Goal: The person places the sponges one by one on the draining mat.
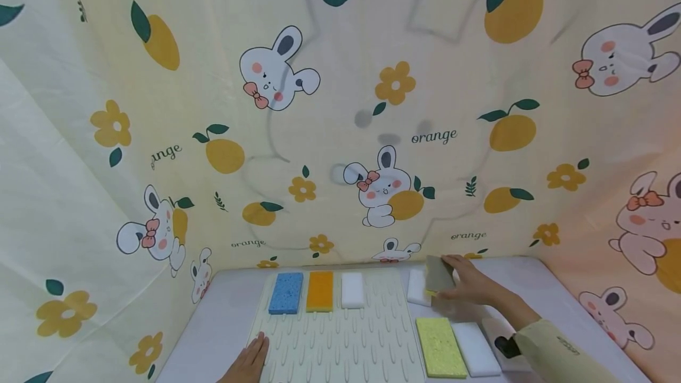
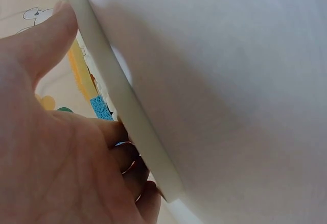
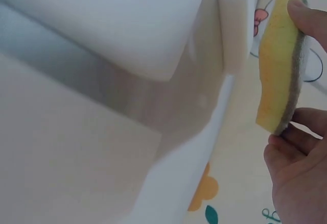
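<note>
My right hand (image 1: 470,281) pinches a scouring sponge (image 1: 439,275) by its edges at the back right, grey pad facing me. The right wrist view shows the sponge's yellow foam (image 3: 278,63), slightly bent between thumb and fingers. Just left of it in the head view lies a white sponge (image 1: 417,287), partly hidden. My left hand (image 1: 250,362) rests at the left edge of a cream ribbed mat (image 1: 340,341), fingers lying over its rim (image 2: 122,96). Along the mat's back lie a blue sponge (image 1: 286,293), an orange sponge (image 1: 320,291) and a white block (image 1: 352,290).
Right of the mat lie a yellow-green sponge (image 1: 440,347), a white block (image 1: 475,349) and another pale block (image 1: 497,336) partly behind the right forearm. A patterned curtain (image 1: 340,105) closes off the back and both sides of the white table (image 1: 199,336).
</note>
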`<state>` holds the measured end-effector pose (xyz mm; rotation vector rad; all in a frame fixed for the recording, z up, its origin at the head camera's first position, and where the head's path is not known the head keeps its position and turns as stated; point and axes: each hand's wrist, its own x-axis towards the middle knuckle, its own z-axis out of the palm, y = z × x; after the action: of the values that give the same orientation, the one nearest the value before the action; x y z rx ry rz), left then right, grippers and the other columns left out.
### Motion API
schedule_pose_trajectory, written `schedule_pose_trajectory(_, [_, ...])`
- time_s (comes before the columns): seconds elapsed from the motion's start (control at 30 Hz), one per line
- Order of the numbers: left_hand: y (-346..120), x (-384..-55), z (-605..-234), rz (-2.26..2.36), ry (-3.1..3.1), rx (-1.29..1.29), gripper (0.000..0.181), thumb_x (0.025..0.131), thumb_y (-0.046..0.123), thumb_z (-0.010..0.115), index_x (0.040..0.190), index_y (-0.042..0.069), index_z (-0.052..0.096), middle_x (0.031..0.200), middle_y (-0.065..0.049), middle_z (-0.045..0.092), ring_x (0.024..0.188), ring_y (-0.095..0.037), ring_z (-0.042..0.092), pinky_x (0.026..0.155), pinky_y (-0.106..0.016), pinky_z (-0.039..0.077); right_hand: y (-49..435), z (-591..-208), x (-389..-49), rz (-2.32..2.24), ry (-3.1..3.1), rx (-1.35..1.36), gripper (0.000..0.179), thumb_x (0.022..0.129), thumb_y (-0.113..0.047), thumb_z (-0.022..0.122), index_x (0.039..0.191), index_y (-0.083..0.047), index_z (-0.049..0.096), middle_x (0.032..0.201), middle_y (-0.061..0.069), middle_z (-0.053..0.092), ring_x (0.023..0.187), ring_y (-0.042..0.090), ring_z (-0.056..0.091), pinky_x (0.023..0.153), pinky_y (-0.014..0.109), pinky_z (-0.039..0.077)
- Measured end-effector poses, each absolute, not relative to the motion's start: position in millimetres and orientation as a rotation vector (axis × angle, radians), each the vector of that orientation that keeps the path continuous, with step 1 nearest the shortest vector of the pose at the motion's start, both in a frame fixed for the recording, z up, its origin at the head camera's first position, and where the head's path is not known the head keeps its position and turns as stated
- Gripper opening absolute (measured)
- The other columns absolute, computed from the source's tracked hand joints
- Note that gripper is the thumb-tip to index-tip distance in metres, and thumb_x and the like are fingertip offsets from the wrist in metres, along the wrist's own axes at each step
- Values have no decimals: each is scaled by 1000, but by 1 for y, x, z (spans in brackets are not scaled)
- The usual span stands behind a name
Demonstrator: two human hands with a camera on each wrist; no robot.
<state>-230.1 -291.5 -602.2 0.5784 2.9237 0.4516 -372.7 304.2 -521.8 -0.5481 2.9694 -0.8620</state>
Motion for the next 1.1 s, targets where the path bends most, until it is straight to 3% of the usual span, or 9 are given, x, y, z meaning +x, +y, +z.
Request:
schedule_pose_trajectory(0.83, [-290, -231, -598, 527, 2890, 543, 108, 97, 67, 66, 157, -18, 35, 167, -36, 32, 149, -59, 36, 113, -74, 36, 249, -522, -370, -914, 2931, -614, 115, 80, -52, 94, 162, 6, 38, 165, 30, 36, 147, 49, 42, 116, 67, 41])
schedule_pose_trajectory(1.1, [-294, -231, -605, 489, 2916, 602, 111, 95, 68, 69, 157, -18, 36, 165, -37, 33, 146, -59, 40, 111, -73, 40, 231, -526, -371, -896, 2932, -692, 112, 82, -48, 94, 161, 8, 38, 165, 30, 36, 149, 49, 40, 117, 65, 40])
